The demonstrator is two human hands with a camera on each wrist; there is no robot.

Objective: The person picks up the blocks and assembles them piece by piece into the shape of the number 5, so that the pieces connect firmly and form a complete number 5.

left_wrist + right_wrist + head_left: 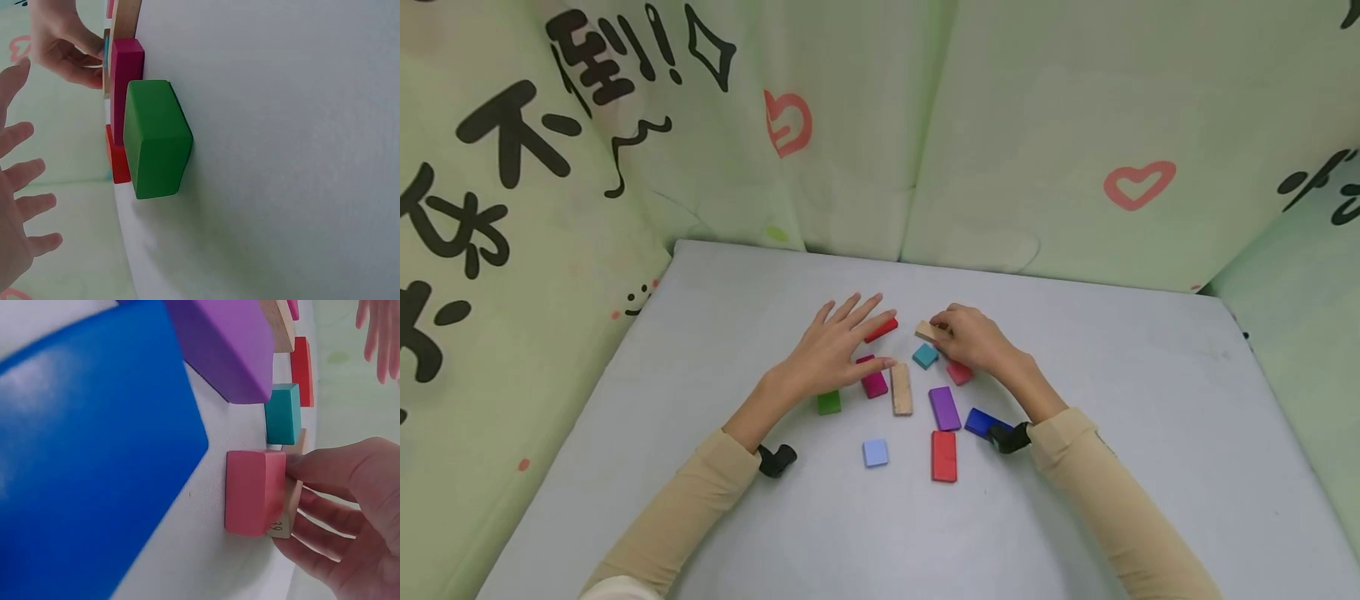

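My right hand (976, 337) pinches a plain wooden block (925, 331) at the back of the group. In the right wrist view, that wooden block (284, 525) bears a printed number and is partly hidden behind a pink block (250, 494). A teal block (926, 356) lies just in front of it. My left hand (833, 350) hovers with fingers spread and holds nothing. Around it lie a red block (882, 330), a magenta block (873, 379) and a green block (829, 402), the last partly covered by the hand in the head view.
Nearer the person lie another wooden block (901, 390), a purple block (944, 408), a blue block (985, 422), a second red block (943, 457) and a light blue block (876, 452). A pale green curtain (1000, 125) hangs behind the white table (737, 292).
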